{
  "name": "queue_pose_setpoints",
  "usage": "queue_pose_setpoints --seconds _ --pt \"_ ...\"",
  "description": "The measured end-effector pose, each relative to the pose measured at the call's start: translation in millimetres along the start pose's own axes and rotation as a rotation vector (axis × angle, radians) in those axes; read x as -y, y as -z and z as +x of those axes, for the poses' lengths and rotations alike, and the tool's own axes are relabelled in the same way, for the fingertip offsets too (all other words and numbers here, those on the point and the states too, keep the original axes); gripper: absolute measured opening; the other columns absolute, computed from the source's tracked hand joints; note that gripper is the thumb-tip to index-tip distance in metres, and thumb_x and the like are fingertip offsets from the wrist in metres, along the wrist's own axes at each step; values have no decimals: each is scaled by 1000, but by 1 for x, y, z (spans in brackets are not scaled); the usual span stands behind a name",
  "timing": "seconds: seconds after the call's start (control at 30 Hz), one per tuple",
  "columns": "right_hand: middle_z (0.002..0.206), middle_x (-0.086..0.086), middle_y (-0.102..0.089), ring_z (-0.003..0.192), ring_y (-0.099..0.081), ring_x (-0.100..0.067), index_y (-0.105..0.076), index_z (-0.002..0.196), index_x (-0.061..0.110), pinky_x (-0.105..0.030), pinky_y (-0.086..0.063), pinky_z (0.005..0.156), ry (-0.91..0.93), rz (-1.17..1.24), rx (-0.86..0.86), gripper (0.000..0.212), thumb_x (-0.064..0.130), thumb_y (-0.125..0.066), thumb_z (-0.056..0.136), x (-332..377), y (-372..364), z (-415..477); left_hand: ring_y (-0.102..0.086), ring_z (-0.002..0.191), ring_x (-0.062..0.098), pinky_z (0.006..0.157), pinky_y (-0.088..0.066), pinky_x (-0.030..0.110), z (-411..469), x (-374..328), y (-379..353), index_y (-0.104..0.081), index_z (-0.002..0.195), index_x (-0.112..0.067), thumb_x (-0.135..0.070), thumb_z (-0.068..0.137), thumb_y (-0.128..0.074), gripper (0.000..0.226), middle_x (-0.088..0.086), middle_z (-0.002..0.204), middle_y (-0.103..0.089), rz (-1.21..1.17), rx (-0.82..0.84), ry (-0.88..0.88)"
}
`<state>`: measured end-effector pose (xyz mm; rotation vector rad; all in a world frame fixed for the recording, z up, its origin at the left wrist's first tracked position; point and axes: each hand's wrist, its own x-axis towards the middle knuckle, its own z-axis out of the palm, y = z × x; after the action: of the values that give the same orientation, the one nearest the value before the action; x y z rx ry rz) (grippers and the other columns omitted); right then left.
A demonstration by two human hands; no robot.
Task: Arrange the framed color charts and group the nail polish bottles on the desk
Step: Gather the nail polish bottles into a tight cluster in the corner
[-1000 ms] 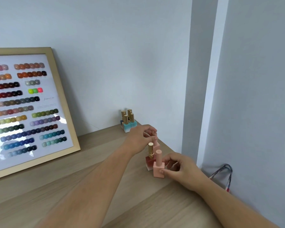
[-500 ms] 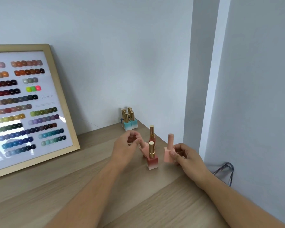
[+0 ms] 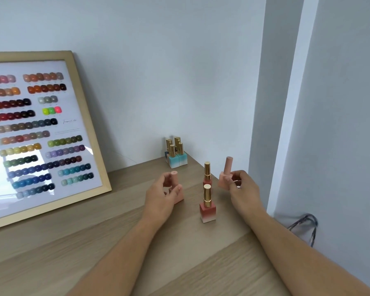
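My left hand [image 3: 159,196] grips a pink nail polish bottle [image 3: 175,184] that stands on the wooden desk [image 3: 94,242]. My right hand [image 3: 242,190] holds a second pink bottle [image 3: 226,174], tilted, near the desk's right edge. Between the hands stand two red bottles with gold caps, one nearer [image 3: 207,205] and one behind it [image 3: 207,174]. A group of blue bottles with gold caps [image 3: 175,153] stands at the back against the wall. A wood-framed color chart [image 3: 36,133] leans on the wall at the left.
The desk ends at the right beside a white wall corner [image 3: 286,124]. A striped bag handle [image 3: 305,227] shows below the desk edge at the right.
Both hands have moved apart, each carrying a pink bottle: the left one went left, the right one went right and back. The two red bottles stayed in place between them.
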<state>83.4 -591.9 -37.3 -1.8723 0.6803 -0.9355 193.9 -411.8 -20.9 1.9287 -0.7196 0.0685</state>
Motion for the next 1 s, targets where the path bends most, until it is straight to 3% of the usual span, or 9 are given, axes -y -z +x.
queue_pose_setpoints --seconds 0.17,0.33,0.5,0.67,0.73,0.9,1.0 --pt "96 3 -59 87 -55 -13 -55 97 20 -24 -36 75 2 -12 -5 7 23 -53 91 0 -13 18 -55 87 6 73 -42 16 -2 12 -1 -58 111 -24 -19 81 -68 32 -10 97 -58 47 50 55" --pt "96 4 -62 82 -55 -9 -56 96 21 -15 -36 65 35 2 7 7 26 -54 91 -2 -29 38 -56 76 2 61 -44 9 9 18 -6 -57 92 -28 -21 74 -76 26 -14 81 -59 0 -34 80" --pt "92 3 -65 84 -57 -10 -58 93 20 -15 -37 64 25 52 30 13 32 -56 89 -1 -47 61 -56 77 4 62 -41 13 38 22 -16 -64 102 -23 -22 76 -74 28 -9 86 -62 32 -45 86" --pt "84 10 -60 83 -57 -12 -59 91 18 -27 -43 74 25 96 93 8 26 -58 88 0 -69 85 -51 74 3 64 -39 15 71 30 -27 -64 105 -22 -22 78 -72 28 -7 88 -60 40 -68 96" --pt "86 6 -62 86 -59 -16 -61 93 16 -31 -47 79 22 113 138 11 25 -59 88 -1 -76 94 -51 73 2 63 -39 14 83 33 -31 -64 105 -21 -22 78 -72 29 -7 89 -60 45 -79 89" --pt "91 2 -64 79 -57 -6 -60 90 19 -12 -40 63 105 35 227 7 26 -60 87 -3 -91 112 -53 74 0 70 -44 21 107 40 -36 -65 106 -21 -22 77 -73 30 -6 89 -63 53 -112 75" --pt "90 1 -64 81 -59 -13 -60 91 21 -13 -39 61 133 -4 293 6 24 -61 86 -1 -97 117 -54 76 3 72 -47 22 114 42 -38 -64 105 -21 -23 76 -74 31 -5 89 -63 40 -110 81"
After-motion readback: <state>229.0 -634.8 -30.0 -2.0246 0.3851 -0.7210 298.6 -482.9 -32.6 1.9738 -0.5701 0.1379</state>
